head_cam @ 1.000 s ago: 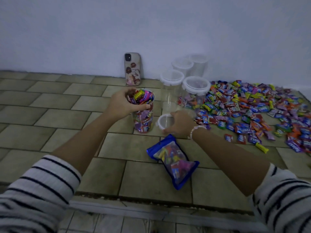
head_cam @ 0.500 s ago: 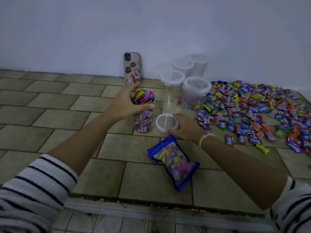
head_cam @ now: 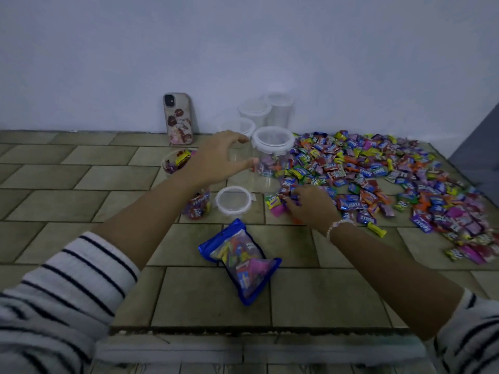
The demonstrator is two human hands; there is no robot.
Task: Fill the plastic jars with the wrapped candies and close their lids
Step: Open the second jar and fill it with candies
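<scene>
While the right hand (head_cam: 307,207) pinches candies (head_cam: 351,168), left hand (head_cam: 213,157) spread beyond filled jar (head_cam: 198,206).

WORN | left sleeve (head_cam: 67,279): white, thin dark stripes across, evenly spaced, cuff near elbow | right sleeve (head_cam: 469,333): same white-and-dark-stripe fabric, cuff near elbow | bracelet (head_cam: 339,228): one strand of small pale beads, just behind right hand (head_cam: 310,205) | left hand (head_cam: 213,160): bare

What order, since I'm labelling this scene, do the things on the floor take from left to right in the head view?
phone → loose lid → clip-lidded jar → spread of wrapped candies. The filled jar and the candy bag overlap others sideways, so they are left out.
</scene>
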